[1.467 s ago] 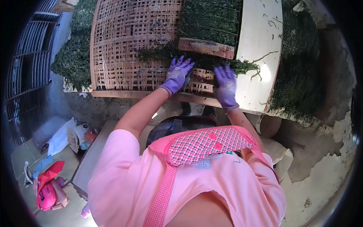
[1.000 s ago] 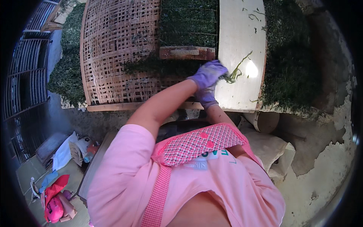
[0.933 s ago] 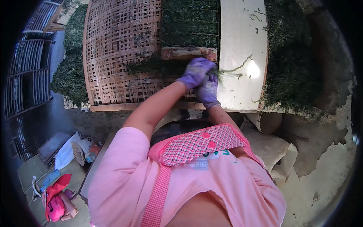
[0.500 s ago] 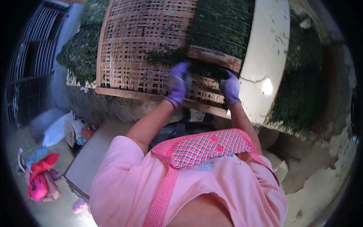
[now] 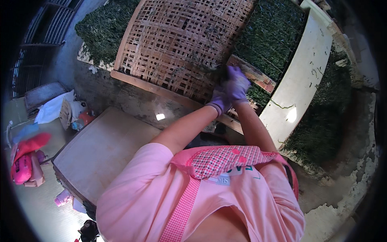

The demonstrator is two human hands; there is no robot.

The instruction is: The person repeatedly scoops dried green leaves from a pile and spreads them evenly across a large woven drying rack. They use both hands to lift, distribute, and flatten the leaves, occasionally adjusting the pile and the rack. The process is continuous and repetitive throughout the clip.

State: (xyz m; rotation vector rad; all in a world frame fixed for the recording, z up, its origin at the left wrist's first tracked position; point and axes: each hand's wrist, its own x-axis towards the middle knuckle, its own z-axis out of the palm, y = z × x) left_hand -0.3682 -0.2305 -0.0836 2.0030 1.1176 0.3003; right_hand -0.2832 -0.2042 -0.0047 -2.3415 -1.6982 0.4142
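Both hands wear purple gloves and meet at the front edge of a woven bamboo tray (image 5: pixel 161 52). My right hand (image 5: pixel 238 85) is closed beside the near end of a worn wooden strip (image 5: pixel 254 74). What it holds, if anything, is hidden. Touching it on the left is my left hand (image 5: pixel 220 101), whose fingers are mostly covered. A small clump of dark green shredded leaves (image 5: pixel 217 73) lies just beyond the gloves. Past the strip, a thick layer of the same green leaves (image 5: pixel 272 36) covers the tray's right part.
A pale board (image 5: pixel 300 86) runs along the tray's right side, with more leaf piles (image 5: pixel 322 113) beyond it. Another green heap (image 5: pixel 105 30) sits at the far left. Below left stand a flat brown box (image 5: pixel 107 149) and a pink bag (image 5: pixel 23 167) on the floor.
My hands were apart, with the strip's near side between them; now they are together. The leaf clump on the weave has shrunk and shifted toward them. The whole view has turned.
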